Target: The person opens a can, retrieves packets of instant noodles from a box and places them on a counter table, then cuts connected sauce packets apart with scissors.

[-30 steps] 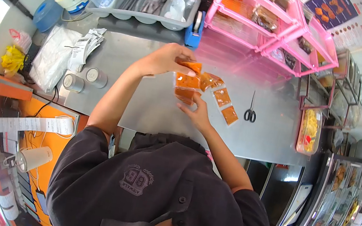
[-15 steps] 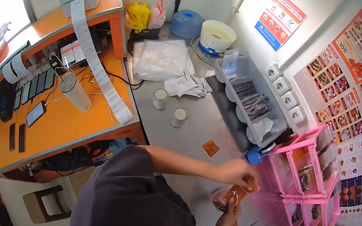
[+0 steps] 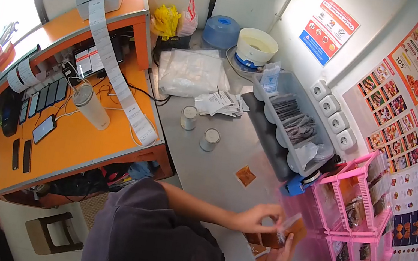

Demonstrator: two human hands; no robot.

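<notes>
In my right hand (image 3: pixel 280 257) is a flat brown-orange sauce sachet (image 3: pixel 298 231) with clear plastic at its top edge, thumb and fingers closed on it. My left hand (image 3: pixel 259 218) reaches across from the left, fingers bent and pinching at the sachet's near side. More orange-brown sachets (image 3: pixel 255 248) show just below the hands, partly hidden by my right wrist. A single sauce sachet (image 3: pixel 245 176) lies flat on the metal table (image 3: pixel 197 170), beyond my left hand. The scissors are mostly covered by my right forearm.
Two cans (image 3: pixel 210 139) stand on the table near a pile of paper slips (image 3: pixel 220 103). A grey bin of dark packets (image 3: pixel 293 120) lies along the wall. To the right stands a pink rack (image 3: pixel 337 204). An orange desk (image 3: pixel 68 143) with phones and a tumbler (image 3: pixel 90 105) is at left.
Both hands have shifted slightly right; my left hand has moved down. The held sachet now stands more to the right, and other sachets show beneath. The view has shifted a little.
</notes>
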